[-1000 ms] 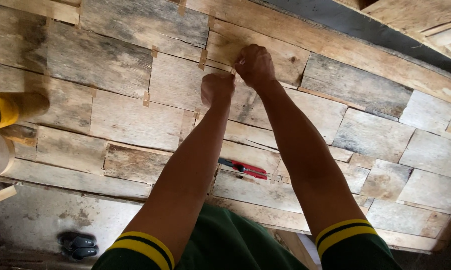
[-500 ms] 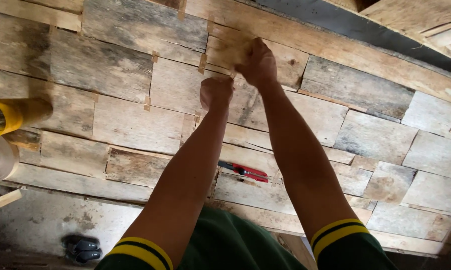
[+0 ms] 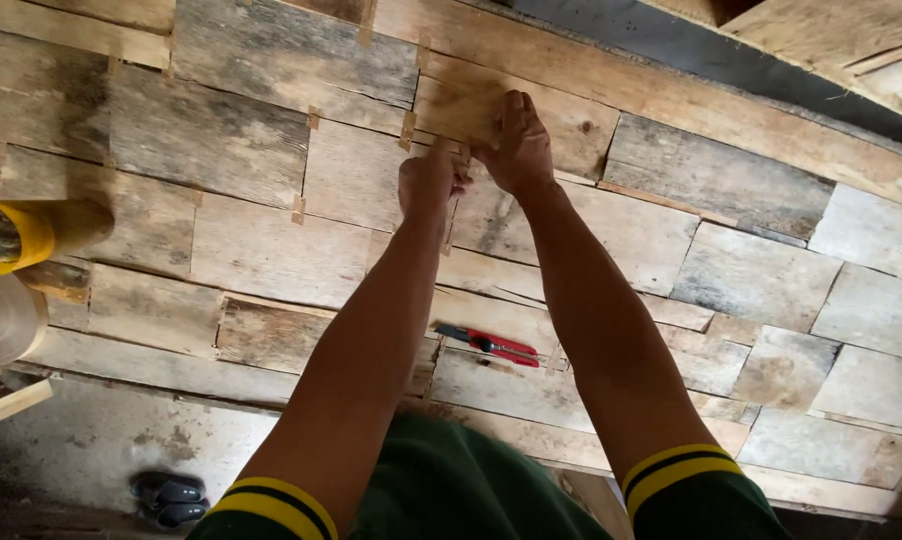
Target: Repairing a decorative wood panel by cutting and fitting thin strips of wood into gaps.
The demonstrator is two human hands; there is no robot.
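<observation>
Veneer sheets [image 3: 271, 250] under both hands, patched together on the surface.
Left hand [image 3: 429, 182] is curled into a fist at a seam; right hand [image 3: 519, 150] presses flat, fingers together; red knife [image 3: 491, 345] lies nearby.

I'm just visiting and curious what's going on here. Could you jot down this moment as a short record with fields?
Surface: patchwork of thin, weathered wood sheets joined edge to edge
Left hand: fist pressed on a seam between sheets
Right hand: fingers flat on the wood beside the left hand
Between the forearms: red-handled utility knife lying on the sheets
Left edge: yellow tape roll, with a tan roll below it
Floor, lower left: dark sandals
Clothing: green with yellow and black sleeve bands
</observation>
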